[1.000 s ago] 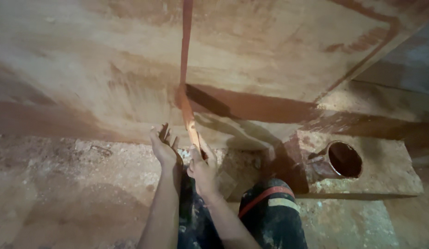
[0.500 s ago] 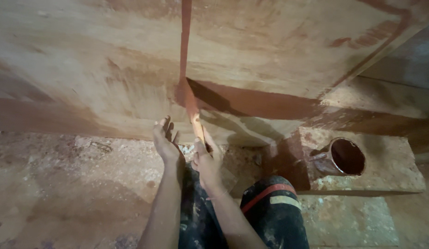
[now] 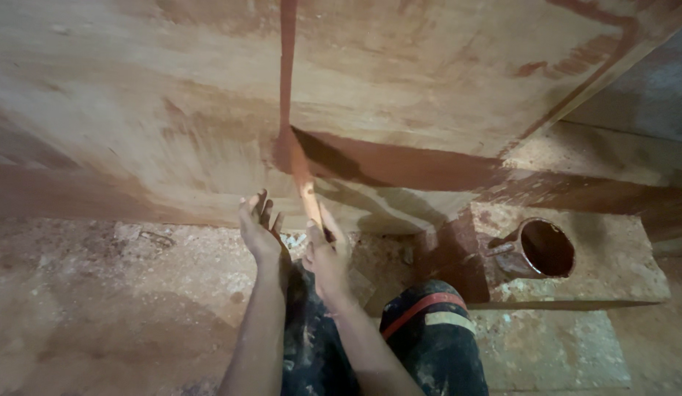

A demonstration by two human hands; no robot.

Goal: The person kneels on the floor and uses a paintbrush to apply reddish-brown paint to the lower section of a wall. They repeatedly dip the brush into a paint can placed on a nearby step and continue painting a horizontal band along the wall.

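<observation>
your right hand (image 3: 328, 257) is wrapped around the handle of a brush (image 3: 303, 180), whose paint-loaded head presses on the wall (image 3: 136, 132) at the foot of a narrow red stripe (image 3: 286, 66) that runs straight up. your left hand (image 3: 257, 231) hangs just beside it, fingers loosely spread and slightly curled, gripping nothing and clear of the wall.

to the right of the brush head a broad dark red band (image 3: 407, 165) runs along the base of the wall, and the brush throws a shadow over its near end. further right a paint tin (image 3: 546, 248), open and red inside, stands on a concrete block (image 3: 620, 271) smeared with the same colour. your knee (image 3: 429, 330), in dark spattered trousers with a red and pale strip, sits between your arms and the block. the floor (image 3: 99, 308) to the left is rough and dusty, with bits of rubble. nothing lies between the brush and the wall.

against the frame half a second back, the brush head sits at nearly the same spot at the stripe's foot, your right hand has kept its grip, and your left hand has barely shifted beside it.
</observation>
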